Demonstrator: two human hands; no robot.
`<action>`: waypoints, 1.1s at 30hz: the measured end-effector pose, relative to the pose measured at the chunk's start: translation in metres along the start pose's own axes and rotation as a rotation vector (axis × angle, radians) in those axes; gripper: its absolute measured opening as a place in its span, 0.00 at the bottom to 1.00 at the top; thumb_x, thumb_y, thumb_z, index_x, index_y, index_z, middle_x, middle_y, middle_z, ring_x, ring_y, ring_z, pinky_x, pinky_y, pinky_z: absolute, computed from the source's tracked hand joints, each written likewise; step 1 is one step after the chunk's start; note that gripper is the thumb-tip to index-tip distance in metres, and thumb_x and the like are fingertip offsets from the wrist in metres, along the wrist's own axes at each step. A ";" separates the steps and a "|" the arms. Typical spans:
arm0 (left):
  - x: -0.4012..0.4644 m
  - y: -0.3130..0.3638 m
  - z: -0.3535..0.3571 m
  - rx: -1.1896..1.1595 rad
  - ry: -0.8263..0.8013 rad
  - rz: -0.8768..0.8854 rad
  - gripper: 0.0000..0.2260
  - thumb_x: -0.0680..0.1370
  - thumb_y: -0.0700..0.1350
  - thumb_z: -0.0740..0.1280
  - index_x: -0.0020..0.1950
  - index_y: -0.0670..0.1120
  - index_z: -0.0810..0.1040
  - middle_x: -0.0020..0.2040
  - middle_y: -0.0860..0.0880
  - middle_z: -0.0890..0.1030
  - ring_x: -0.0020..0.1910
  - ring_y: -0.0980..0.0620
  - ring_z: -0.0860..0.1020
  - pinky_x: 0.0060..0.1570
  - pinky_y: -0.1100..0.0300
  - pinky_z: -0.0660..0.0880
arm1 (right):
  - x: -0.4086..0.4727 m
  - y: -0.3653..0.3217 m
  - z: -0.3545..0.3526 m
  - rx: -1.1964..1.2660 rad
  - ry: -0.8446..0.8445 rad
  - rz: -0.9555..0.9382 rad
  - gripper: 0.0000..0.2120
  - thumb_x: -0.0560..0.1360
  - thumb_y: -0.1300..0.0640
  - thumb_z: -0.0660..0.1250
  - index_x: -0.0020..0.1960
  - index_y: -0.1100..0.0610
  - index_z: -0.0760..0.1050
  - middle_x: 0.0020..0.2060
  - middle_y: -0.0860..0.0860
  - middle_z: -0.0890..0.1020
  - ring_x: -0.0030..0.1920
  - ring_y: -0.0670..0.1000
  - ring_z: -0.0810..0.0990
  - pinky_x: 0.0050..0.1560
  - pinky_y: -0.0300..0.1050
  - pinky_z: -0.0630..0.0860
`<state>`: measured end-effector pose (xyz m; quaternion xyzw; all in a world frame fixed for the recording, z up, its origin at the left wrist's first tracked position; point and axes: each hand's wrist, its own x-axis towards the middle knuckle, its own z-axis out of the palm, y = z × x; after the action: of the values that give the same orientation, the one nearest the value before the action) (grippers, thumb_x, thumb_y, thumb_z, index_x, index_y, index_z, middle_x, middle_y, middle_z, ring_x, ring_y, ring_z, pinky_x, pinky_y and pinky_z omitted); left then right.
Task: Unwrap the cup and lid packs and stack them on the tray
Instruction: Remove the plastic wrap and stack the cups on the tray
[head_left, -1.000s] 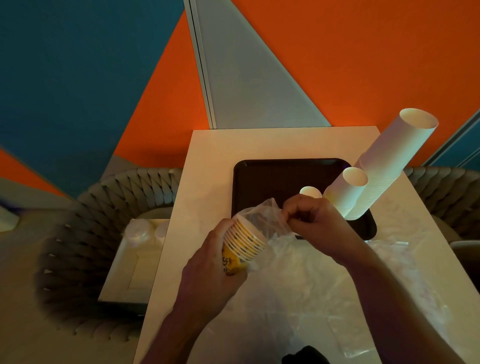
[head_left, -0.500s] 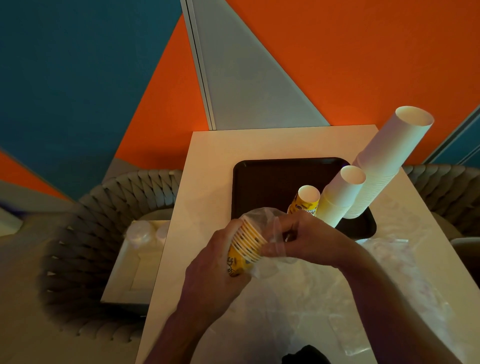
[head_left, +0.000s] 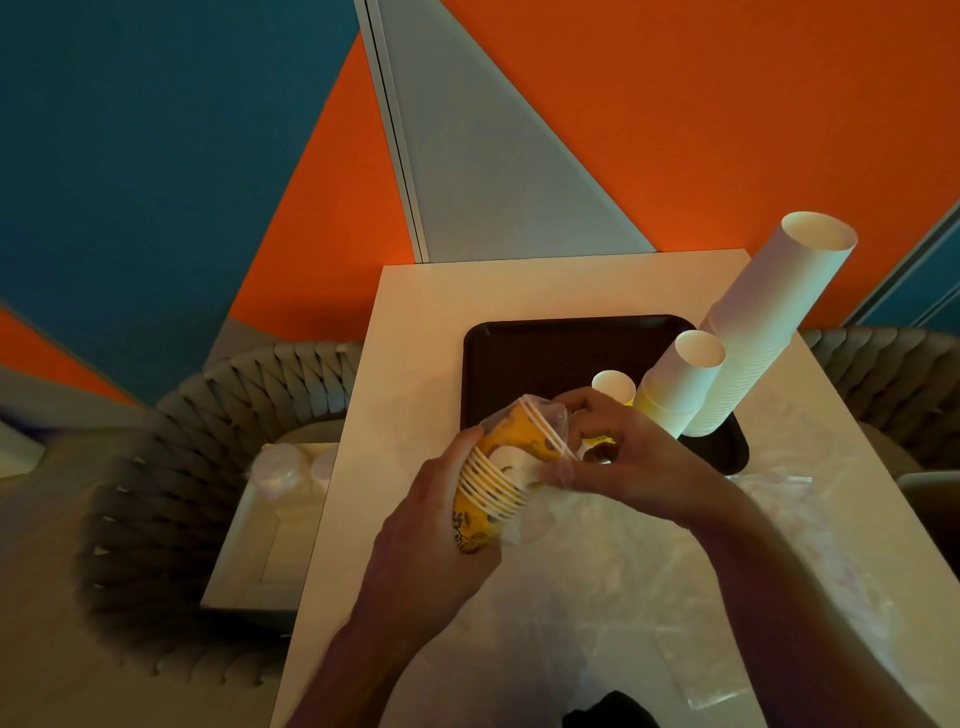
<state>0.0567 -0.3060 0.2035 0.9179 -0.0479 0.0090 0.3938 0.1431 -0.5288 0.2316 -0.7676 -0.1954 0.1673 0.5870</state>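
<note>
Pale cream rectangular bench (head_left: 415, 332), far edge against the orange wall. On it, toward the far right: 1 dark brown rectangular plastic tray (head_left: 524, 358), lying flat. Near half of the bench covered by crumpled clear plastic wrapping (head_left: 623, 582), spread loose, reaching the right edge. Small black object (head_left: 610, 712) at the near edge, unidentifiable.

- Yellow printed cups (head_left: 493, 483): paper, matt; held in thin clear glossy plastic wrap (head_left: 550, 421).
- White cup stacks (head_left: 769, 322): matt paper.
- Tray (head_left: 545, 353): dark, prob. matt plastic.
- Table (head_left: 415, 322): smooth, pale.
</note>
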 end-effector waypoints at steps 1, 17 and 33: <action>0.000 0.001 0.000 -0.011 0.004 -0.008 0.45 0.72 0.51 0.76 0.66 0.81 0.46 0.60 0.71 0.66 0.59 0.74 0.69 0.46 0.74 0.71 | 0.000 0.000 -0.002 0.025 0.021 -0.007 0.12 0.68 0.50 0.80 0.36 0.54 0.79 0.57 0.46 0.79 0.57 0.53 0.80 0.51 0.55 0.79; 0.004 0.010 -0.010 -0.281 0.096 -0.047 0.41 0.69 0.51 0.79 0.71 0.71 0.56 0.60 0.76 0.72 0.58 0.67 0.77 0.47 0.73 0.75 | -0.006 0.006 -0.010 -0.049 0.164 0.125 0.40 0.62 0.58 0.85 0.66 0.40 0.69 0.57 0.46 0.79 0.57 0.46 0.82 0.52 0.47 0.83; 0.004 0.000 -0.007 -0.406 0.083 -0.121 0.42 0.69 0.47 0.79 0.73 0.65 0.57 0.58 0.75 0.74 0.57 0.67 0.77 0.47 0.74 0.75 | 0.007 0.009 -0.023 0.002 0.558 0.001 0.24 0.71 0.60 0.79 0.61 0.48 0.71 0.50 0.45 0.83 0.51 0.42 0.83 0.48 0.34 0.78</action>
<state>0.0606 -0.3014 0.2090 0.8198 0.0227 0.0134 0.5720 0.1611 -0.5473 0.2285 -0.7836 -0.0256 -0.0498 0.6187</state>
